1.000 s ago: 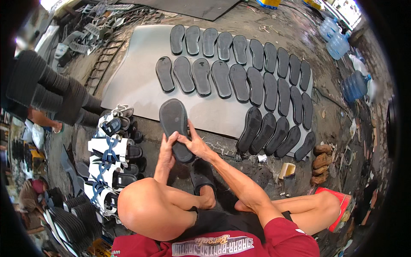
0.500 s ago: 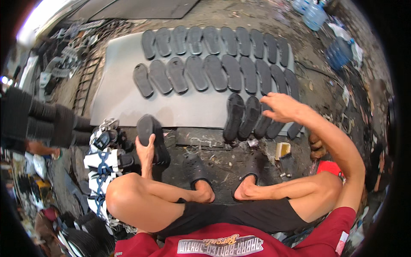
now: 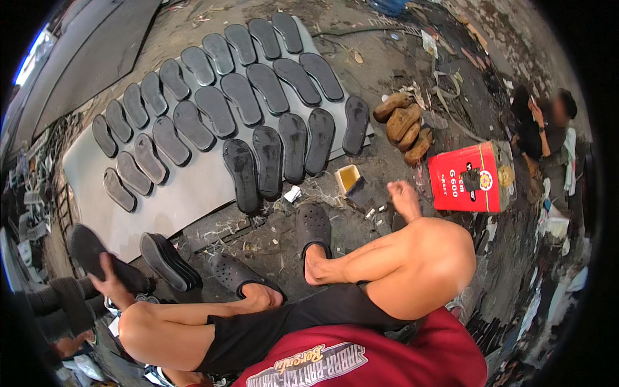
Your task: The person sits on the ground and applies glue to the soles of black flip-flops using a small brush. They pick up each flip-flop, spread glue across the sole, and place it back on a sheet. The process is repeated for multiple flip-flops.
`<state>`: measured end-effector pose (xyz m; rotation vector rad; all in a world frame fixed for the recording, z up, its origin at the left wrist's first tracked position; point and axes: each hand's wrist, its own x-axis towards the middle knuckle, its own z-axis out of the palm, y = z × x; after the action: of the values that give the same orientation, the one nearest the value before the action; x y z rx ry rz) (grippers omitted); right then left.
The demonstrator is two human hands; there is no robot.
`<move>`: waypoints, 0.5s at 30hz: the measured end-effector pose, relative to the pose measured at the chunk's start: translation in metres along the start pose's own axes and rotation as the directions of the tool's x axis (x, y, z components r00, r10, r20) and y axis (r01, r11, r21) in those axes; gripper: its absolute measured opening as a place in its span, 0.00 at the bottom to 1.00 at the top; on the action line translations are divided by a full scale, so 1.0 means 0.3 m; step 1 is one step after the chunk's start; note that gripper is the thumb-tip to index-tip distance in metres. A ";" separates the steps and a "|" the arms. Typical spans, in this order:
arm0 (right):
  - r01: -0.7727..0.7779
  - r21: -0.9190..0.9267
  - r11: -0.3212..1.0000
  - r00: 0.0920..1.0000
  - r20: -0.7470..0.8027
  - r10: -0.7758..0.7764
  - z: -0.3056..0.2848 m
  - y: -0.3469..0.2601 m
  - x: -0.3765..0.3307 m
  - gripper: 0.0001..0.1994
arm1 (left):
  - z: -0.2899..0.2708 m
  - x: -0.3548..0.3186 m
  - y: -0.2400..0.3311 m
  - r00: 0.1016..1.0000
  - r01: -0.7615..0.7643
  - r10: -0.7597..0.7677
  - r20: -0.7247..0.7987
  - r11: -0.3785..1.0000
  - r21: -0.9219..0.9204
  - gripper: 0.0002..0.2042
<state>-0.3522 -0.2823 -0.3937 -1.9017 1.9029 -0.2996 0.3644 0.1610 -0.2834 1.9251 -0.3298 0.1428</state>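
Note:
My left hand (image 3: 115,285) is closed round a dark shoe sole (image 3: 89,249), holding it tilted up at the lower left. Beside it a stack of black soles (image 3: 169,261) rests on the ground against the mat's near edge. Rows of black soles (image 3: 242,97) lie on a grey mat (image 3: 187,216). Past my right knee, my right hand (image 3: 405,200) has its fingers bunched; whatever may be in them is hidden. It is between a small yellow-lined container (image 3: 350,179) and a red square can (image 3: 465,177).
Several brown shoe lasts (image 3: 404,126) lie in a heap beyond the red can. Another person (image 3: 545,122) sits at the far right. Scraps and threads litter the ground round my dark clogs (image 3: 314,226). Dark sheets (image 3: 84,58) lie at the far left.
The view has turned to the right. My right hand has left the near row of soles and come down beside the red can. My left hand keeps its sole, now away from the stack.

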 end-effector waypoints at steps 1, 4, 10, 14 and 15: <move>-0.348 0.280 0.895 0.928 0.239 0.286 0.062 0.026 -0.049 0.23 | -0.032 0.085 0.056 0.995 0.043 -0.028 0.100 0.987 -0.153 0.31; -0.483 0.697 0.529 0.875 0.375 0.305 0.206 -0.054 -0.162 0.25 | -0.039 0.331 0.359 0.974 0.013 0.057 0.221 0.954 -0.300 0.26; -0.425 0.848 0.317 0.893 0.337 0.298 0.295 -0.145 -0.170 0.18 | 0.326 0.405 0.723 0.817 0.028 0.235 0.527 0.897 -0.442 0.32; -0.410 0.850 0.331 0.899 0.315 0.304 0.151 -0.190 -0.128 0.09 | 0.657 0.090 0.874 0.533 0.460 0.116 0.838 0.791 -0.403 0.37; -0.340 0.857 0.387 0.928 0.240 0.286 0.096 -0.233 -0.117 0.11 | 0.721 -0.005 0.860 0.527 0.541 0.074 0.847 0.739 -0.401 0.36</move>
<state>-0.2780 -0.2459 -0.3830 -0.7786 1.4951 -0.9106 0.2743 -0.1268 -0.1336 1.1826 -0.6198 -1.0318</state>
